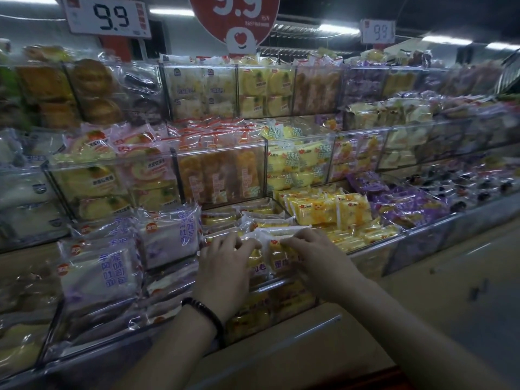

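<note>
Stood at a tiered bakery display with both hands down in the near middle bin (270, 286). Gripped the yellow cake packets (267, 258) from both sides at once. Closed the left hand (225, 266) on their left side, with fingers curled over the upper edge of the clear wrapper. Closed the right hand (315, 257) on their right side, with bent fingertips (284, 241) pinching the crimped top seam. Held neither hand flat or spread, and brought the two close together, almost meeting at the fingertips. Could not make out either thumb behind the wrapping. Held the packets just above the bin's front rail, over more yellow packets of the same kind; could not tell whether lifted clear or resting on those below. Wore a black bracelet (205, 311) on the left wrist. Had white toast packets (101, 266) with purple print just to the left, brighter yellow bun packets (329, 209) farther off to the right, and purple packets (405, 204) beyond those. Faced a white price card (108, 16) reading 9.9 at far left and a round red sign (233, 18) above the far shelves.
</note>
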{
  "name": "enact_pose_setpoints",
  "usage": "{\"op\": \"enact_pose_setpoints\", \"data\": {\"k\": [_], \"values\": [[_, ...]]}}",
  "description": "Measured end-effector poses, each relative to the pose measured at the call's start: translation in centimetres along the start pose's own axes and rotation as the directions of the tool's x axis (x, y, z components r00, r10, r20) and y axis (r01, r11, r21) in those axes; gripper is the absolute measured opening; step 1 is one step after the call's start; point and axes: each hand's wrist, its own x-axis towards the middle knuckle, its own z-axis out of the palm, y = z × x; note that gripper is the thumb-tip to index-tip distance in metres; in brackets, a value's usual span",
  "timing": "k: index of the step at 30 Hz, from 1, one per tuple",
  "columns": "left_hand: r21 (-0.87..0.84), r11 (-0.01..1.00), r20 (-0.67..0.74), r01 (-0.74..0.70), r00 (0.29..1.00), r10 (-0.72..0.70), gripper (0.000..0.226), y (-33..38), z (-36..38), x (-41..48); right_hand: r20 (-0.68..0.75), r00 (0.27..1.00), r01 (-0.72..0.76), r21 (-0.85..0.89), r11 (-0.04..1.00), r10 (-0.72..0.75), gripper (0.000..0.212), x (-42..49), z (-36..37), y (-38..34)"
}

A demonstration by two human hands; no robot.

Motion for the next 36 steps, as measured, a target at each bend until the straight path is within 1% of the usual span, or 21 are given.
{"op": "enact_pose_setpoints", "data": {"k": [5,7,9,11,13,14,15,17,21,24,26,28,30,31,33,35,36], "values": [[-0.030,0.999,-0.005,0.040,0.999,-0.040,0.054,0.9,0.4,-0.2,0.093,0.996,-0.002,0.075,0.997,-0.005,0.076,0.1,-0.5,0.4],[-0.030,0.999,-0.036,0.038,0.999,-0.039,0.051,1.1,0.7,-0.6,0.088,0.996,0.013,0.081,0.997,-0.020,0.074,0.0,-0.6,0.5],[-0.059,0.998,-0.068,0.034,0.997,-0.038,0.045,1.1,0.9,-0.9,0.049,0.999,0.018,0.129,0.992,-0.025,0.066,-0.4,-0.4,0.6],[-0.090,0.996,-0.112,0.030,0.993,-0.040,0.041,1.2,0.7,-1.1,-0.038,0.999,-0.008,0.168,0.986,0.015,0.059,-1.1,0.1,0.6],[-0.051,0.998,-0.142,0.034,0.989,-0.041,0.041,1.5,0.5,-1.1,-0.152,0.985,-0.065,0.098,0.993,0.080,0.053,-1.5,0.7,0.8],[-0.012,0.999,-0.153,0.035,0.988,-0.036,0.043,1.6,0.5,-1.0,-0.190,0.977,-0.091,0.063,0.994,0.101,0.049,-1.5,0.9,0.8],[0.017,0.999,-0.153,0.037,0.988,-0.034,0.045,1.6,0.6,-1.0,-0.202,0.973,-0.102,0.063,0.993,0.112,0.046,-1.5,1.2,0.8],[0.033,0.999,-0.115,0.043,0.993,-0.039,0.052,1.4,0.3,-0.8,-0.179,0.979,-0.079,0.097,0.992,0.096,0.043,-1.3,1.6,0.8],[0.026,0.997,-0.064,0.073,0.995,-0.071,0.056,1.2,-0.2,-0.4,-0.137,0.989,-0.029,0.135,0.990,0.047,0.054,-0.6,2.0,1.3],[0.077,0.994,-0.055,0.083,0.995,-0.079,0.054,2.0,-0.1,-0.3,-0.100,0.994,-0.014,0.171,0.985,0.031,0.060,-0.6,1.7,1.5],[0.076,0.993,-0.082,0.089,0.993,-0.083,0.049,2.5,0.0,-0.1,-0.058,0.998,-0.002,0.224,0.975,0.015,0.063,-0.8,1.4,1.7],[0.037,0.997,-0.129,0.068,0.990,-0.063,0.041,3.1,0.2,0.5,-0.061,0.998,-0.007,0.278,0.960,0.025,0.056,-0.8,0.8,2.4],[-0.021,1.000,-0.152,0.012,0.988,-0.016,0.029,3.7,0.5,1.7,-0.124,0.991,-0.013,0.304,0.953,0.053,0.039,0.0,0.0,3.9],[-0.078,0.997,-0.131,-0.003,0.991,-0.007,0.026,3.9,0.6,2.6,-0.163,0.985,-0.004,0.313,0.950,0.058,0.033,0.6,-0.4,4.9],[-0.216,0.976,-0.048,0.007,0.999,-0.018,0.027,3.9,0.5,4.8,-0.204,0.978,0.024,0.331,0.943,0.047,0.026,2.3,-1.5,6.9],[-0.266,0.963,0.019,0.034,0.999,-0.030,0.029,3.2,0.0,7.2,-0.160,0.987,0.029,0.359,0.933,0.031,0.020,4.1,-2.5,8.5],[-0.271,0.961,0.043,0.050,0.998,-0.040,0.024,2.8,-0.4,8.2,-0.117,0.993,0.023,0.364,0.931,0.021,0.019,4.8,-2.9,9.0]]}}
